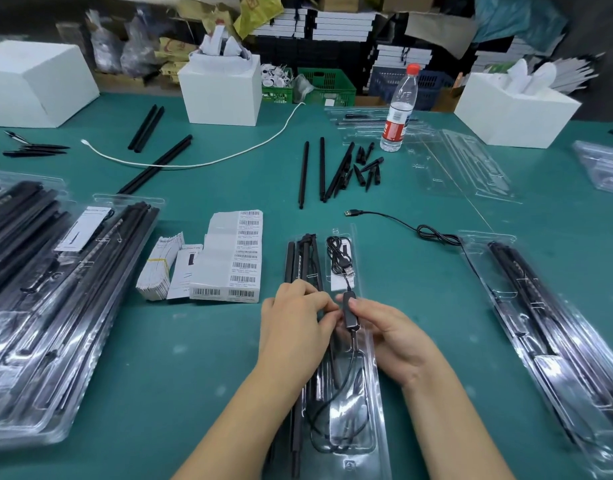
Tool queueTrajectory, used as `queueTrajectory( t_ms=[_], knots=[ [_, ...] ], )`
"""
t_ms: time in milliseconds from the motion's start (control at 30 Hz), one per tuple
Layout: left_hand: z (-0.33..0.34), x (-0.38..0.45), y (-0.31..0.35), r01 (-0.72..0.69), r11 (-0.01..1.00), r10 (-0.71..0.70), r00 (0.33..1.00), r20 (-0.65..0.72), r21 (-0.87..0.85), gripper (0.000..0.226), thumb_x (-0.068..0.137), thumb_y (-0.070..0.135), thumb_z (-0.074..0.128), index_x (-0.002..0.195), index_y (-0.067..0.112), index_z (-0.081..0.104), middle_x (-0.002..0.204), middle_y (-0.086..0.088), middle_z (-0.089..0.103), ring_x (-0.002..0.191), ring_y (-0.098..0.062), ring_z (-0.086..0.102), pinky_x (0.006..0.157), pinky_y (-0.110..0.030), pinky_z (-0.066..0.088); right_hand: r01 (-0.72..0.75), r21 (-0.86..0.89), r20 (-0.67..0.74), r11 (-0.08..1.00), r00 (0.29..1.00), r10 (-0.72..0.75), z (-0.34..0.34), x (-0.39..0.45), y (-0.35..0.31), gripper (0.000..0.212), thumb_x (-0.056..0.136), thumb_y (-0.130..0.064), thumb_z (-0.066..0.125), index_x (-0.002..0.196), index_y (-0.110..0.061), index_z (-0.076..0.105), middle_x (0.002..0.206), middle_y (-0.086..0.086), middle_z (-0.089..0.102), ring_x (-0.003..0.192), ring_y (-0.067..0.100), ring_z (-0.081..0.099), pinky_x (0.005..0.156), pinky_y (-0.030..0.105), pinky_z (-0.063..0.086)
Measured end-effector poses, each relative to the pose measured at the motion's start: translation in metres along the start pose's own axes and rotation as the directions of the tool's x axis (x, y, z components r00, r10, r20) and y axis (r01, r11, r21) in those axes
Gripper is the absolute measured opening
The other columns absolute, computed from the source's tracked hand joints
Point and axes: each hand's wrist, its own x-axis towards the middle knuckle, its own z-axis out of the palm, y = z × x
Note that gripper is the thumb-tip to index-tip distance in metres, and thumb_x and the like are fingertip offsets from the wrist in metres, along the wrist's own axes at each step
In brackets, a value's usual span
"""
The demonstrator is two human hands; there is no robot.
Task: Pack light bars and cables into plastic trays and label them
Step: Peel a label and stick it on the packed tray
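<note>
A clear plastic tray point(378, 403) lies lengthwise in front of me on the green table. Black light bars point(303, 258) fill its left side and a coiled black cable point(339, 254) sits in its top right pocket. Over the tray's middle, my right hand point(391, 337) pinches the cable's black inline controller point(350, 315). My left hand point(296, 317) has curled fingers touching the cable beside the controller. More cable point(346, 410) loops in the tray's lower pocket.
Barcode label sheets point(237, 258) and bundled cards point(159, 268) lie left of the tray. Filled trays are stacked at left point(55, 306) and right point(554, 327). Loose bars point(333, 171), a USB cable point(402, 223), a water bottle point(398, 109) and white foam boxes point(222, 88) stand further back.
</note>
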Motion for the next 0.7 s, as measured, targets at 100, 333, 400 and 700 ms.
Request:
queueTrajectory(
  t_ms=[100,333,400,700],
  knots=[
    [0.000,0.000,-0.008,-0.012,0.997,0.007,0.998,-0.063,-0.071,0.006,0.089,0.034,0.072,0.092,0.033,0.077,0.100,0.014,0.057,0.107,-0.012,0.047,0.094,-0.036,0.040,0.038,-0.007,0.020,0.999,0.999,-0.038,0.001,0.000,0.000,0.025,0.083,-0.020,0.067,0.096,-0.002,0.079,0.093,0.019,0.074,0.077,0.024,0.072,0.073,0.034,0.061],
    [-0.015,-0.001,0.005,0.126,0.789,-0.078,0.991,0.105,-0.601,0.034,0.095,0.054,0.040,0.111,0.039,0.066,0.117,0.014,0.066,0.119,-0.006,0.056,0.107,-0.037,0.043,0.264,0.152,0.142,0.952,0.948,-0.285,0.009,-0.005,-0.002,0.039,0.090,-0.038,0.068,0.118,-0.010,0.072,0.127,0.021,0.065,0.118,0.029,0.064,0.097,0.040,0.054],
    [-0.022,0.000,0.004,0.334,0.531,-0.139,0.941,0.308,-0.779,0.046,0.091,0.062,0.045,0.116,0.029,0.066,0.118,0.002,0.070,0.118,-0.018,0.063,0.104,-0.047,0.047,0.369,-0.001,0.224,0.929,0.906,-0.359,0.012,-0.008,0.002,0.043,0.087,-0.044,0.070,0.118,-0.015,0.073,0.134,0.010,0.064,0.130,0.021,0.056,0.101,0.030,0.049],
    [-0.034,0.005,-0.032,0.551,0.543,-0.360,0.834,0.417,-0.634,0.024,0.100,0.011,0.053,0.097,0.013,0.076,0.094,-0.004,0.078,0.094,-0.015,0.074,0.087,-0.034,0.051,0.403,-0.547,-0.116,0.734,0.831,-0.543,-0.002,0.003,0.006,0.018,0.095,-0.020,0.066,0.102,-0.033,0.077,0.109,-0.013,0.074,0.107,0.003,0.065,0.090,0.016,0.050]
  ],
)
